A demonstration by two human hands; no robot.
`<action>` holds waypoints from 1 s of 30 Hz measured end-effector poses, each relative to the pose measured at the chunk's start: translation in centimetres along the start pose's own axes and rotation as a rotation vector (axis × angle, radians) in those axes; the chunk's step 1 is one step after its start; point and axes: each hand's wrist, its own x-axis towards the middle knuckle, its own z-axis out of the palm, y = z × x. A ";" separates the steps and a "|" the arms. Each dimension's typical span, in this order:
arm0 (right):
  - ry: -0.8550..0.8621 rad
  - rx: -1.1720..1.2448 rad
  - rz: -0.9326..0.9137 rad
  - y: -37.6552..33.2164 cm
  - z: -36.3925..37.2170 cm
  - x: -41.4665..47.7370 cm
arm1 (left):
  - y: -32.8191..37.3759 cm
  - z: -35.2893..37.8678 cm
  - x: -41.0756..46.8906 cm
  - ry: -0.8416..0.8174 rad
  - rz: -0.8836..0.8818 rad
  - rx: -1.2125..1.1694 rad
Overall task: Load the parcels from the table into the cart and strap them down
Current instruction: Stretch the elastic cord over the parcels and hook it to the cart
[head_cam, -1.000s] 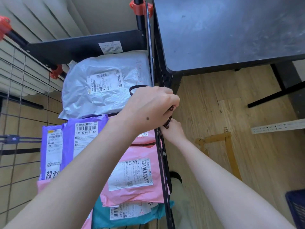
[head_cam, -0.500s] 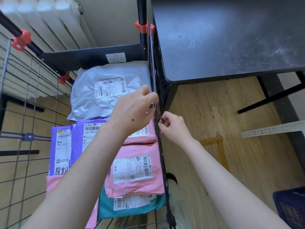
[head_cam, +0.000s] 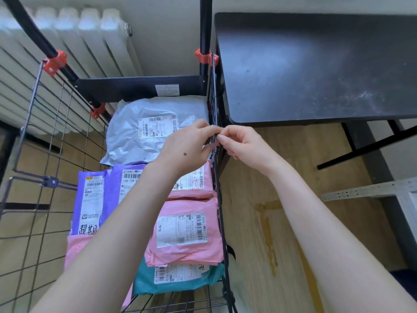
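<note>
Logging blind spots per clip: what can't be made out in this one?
All head view.
What the left hand and right hand pinch at the side of the cart: hidden by their fingers.
Most of the teal parcel: under the pink parcel.
Print on the parcel labels: too small.

black worktop (head_cam: 316, 64) far right, scuffed top. wire cart (head_cam: 135, 89) on wood floor (head_cam: 282, 166) just left; in it grey parcel (head_cam: 126, 141) far, purple parcels (head_cam: 112, 195), pink parcels (head_cam: 180, 206), teal parcel (head_cam: 144, 281) nearest.

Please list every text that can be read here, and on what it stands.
"138-138-A": label on the right purple parcel.
"超期": on the left purple parcel, at its label's bottom.
"010-010": label on the teal parcel.
Too small or blurred: labels on grey parcel, pink parcels, cart sticker.
</note>
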 end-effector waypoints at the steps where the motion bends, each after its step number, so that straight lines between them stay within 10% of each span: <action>1: -0.036 -0.009 -0.016 -0.6 -0.2 0.0 | -0.2 -0.1 -0.1 0.000 0.007 -0.064; 9: -0.250 -0.227 -0.085 -3.4 0.9 1.1 | -1.9 -3.5 -2.5 -0.108 -0.219 -0.638; 17: -0.476 -0.481 -0.065 -4.7 5.8 4.0 | -6.1 -3.2 -5.7 -0.230 -0.324 -0.415; 30: -0.477 -0.224 -0.031 -9.6 12.4 5.6 | -11.3 -8.0 -10.0 -0.062 -0.312 -0.454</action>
